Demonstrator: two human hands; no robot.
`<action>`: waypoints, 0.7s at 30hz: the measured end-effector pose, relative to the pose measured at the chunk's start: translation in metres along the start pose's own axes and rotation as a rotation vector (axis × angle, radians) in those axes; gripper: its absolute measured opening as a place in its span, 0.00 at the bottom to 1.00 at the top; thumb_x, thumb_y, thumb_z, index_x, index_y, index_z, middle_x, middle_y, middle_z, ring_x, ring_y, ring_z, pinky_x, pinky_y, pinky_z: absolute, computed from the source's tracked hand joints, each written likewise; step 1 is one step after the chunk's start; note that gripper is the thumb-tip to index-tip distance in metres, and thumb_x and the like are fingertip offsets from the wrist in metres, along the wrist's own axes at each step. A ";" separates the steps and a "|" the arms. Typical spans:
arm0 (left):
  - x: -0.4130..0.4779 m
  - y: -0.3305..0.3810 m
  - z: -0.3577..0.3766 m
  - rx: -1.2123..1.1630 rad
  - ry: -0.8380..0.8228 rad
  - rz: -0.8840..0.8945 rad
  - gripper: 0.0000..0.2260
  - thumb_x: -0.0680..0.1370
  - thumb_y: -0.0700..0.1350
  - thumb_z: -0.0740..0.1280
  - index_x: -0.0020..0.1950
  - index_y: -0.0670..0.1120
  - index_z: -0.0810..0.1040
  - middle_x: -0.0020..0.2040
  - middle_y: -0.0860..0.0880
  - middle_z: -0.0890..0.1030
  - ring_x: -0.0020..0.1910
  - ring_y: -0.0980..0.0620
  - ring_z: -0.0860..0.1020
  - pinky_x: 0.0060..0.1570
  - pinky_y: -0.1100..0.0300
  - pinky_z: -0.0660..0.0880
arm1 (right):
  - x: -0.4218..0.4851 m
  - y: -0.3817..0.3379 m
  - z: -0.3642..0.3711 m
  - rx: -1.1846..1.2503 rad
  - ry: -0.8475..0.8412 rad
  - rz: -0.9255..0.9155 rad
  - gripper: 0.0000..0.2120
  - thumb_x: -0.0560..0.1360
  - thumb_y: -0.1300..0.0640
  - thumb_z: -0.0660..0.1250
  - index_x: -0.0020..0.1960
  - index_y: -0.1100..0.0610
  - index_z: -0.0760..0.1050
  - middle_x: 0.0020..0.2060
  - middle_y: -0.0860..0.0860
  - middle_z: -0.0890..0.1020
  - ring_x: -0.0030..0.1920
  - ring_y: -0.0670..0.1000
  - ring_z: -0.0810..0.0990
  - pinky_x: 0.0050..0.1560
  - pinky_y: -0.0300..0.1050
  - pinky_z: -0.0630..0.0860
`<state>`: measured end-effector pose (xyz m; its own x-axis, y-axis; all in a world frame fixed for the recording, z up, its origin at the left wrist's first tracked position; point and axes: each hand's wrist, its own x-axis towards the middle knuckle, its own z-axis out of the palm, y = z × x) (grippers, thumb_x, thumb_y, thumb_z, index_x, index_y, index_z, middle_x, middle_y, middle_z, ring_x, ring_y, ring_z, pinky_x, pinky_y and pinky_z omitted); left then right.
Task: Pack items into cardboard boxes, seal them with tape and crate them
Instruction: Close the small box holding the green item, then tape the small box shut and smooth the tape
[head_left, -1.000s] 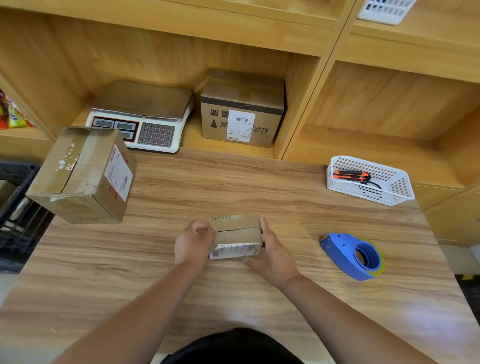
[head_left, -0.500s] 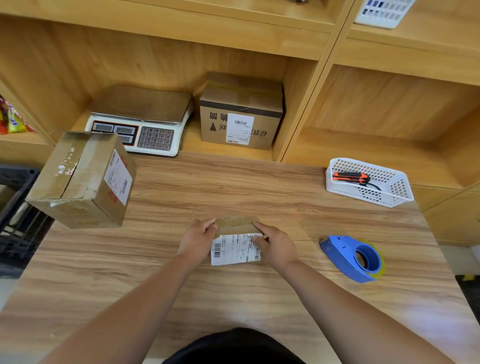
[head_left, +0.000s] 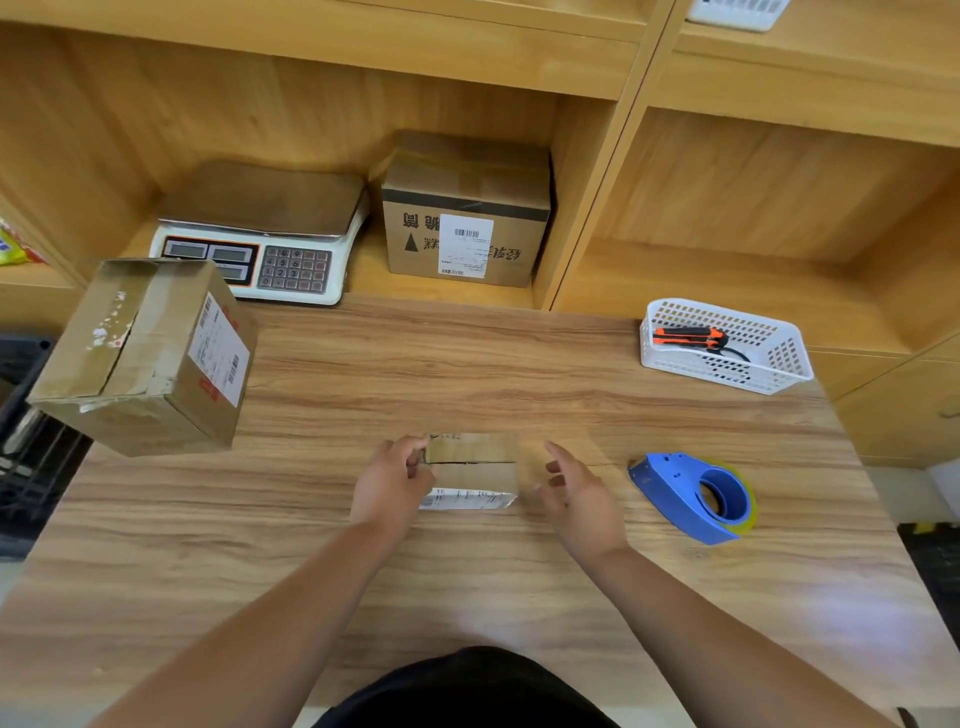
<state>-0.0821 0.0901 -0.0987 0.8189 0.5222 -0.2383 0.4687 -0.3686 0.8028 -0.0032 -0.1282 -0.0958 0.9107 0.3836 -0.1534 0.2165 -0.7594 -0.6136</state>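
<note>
- Far left, a dark crate (head_left: 23, 470) sits below the table's (head_left: 467, 374) edge, only partly in view.
- Next, a large cardboard box (head_left: 140, 358) stands on the table's left corner, its taped top flaps scuffed and a shipping label on the side facing right.
- Behind it, in the shelf bay, is a white weighing scale (head_left: 260, 234) with a keypad. Beside that sits a printed carton (head_left: 467, 213) with a white barcode label.
- Centre stage: the left hand (head_left: 392, 480) grips the left end of the small cardboard box (head_left: 470, 465), fingers curled round its edge.
- That small box rests on the table in the middle near the person, top flaps closed, with a white label along its near side.
- The right hand (head_left: 576, 488) is off the box, just beside its right end, fingers loose and spread, holding nothing.
- Further right, a blue tape dispenser (head_left: 691, 496) lies on the table, near the right hand but apart from it.
- Back right, a white basket (head_left: 691, 370) holds an orange utility knife (head_left: 685, 336).
</note>
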 end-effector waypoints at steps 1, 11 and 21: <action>-0.001 0.000 0.000 0.008 0.002 0.008 0.17 0.76 0.43 0.69 0.64 0.49 0.76 0.45 0.55 0.72 0.43 0.56 0.75 0.43 0.63 0.68 | -0.002 0.009 -0.005 -0.068 0.082 -0.019 0.23 0.75 0.58 0.68 0.69 0.55 0.70 0.54 0.50 0.80 0.54 0.53 0.78 0.54 0.48 0.74; -0.010 0.006 0.008 0.062 -0.096 0.071 0.18 0.75 0.43 0.68 0.64 0.52 0.73 0.45 0.57 0.73 0.43 0.60 0.74 0.44 0.63 0.73 | -0.021 0.092 -0.040 -0.433 0.389 0.349 0.34 0.61 0.70 0.73 0.66 0.71 0.68 0.62 0.70 0.72 0.62 0.70 0.71 0.63 0.66 0.66; -0.009 0.012 0.009 0.068 -0.133 -0.041 0.23 0.75 0.45 0.69 0.68 0.46 0.66 0.49 0.52 0.75 0.45 0.57 0.76 0.38 0.63 0.71 | -0.028 0.088 -0.043 -0.567 0.222 0.559 0.23 0.72 0.56 0.67 0.64 0.63 0.68 0.59 0.58 0.75 0.62 0.60 0.71 0.66 0.53 0.62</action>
<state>-0.0807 0.0745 -0.0919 0.8330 0.4334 -0.3439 0.5204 -0.4029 0.7529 0.0054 -0.2281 -0.1119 0.9722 -0.1966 -0.1272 -0.1981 -0.9802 0.0009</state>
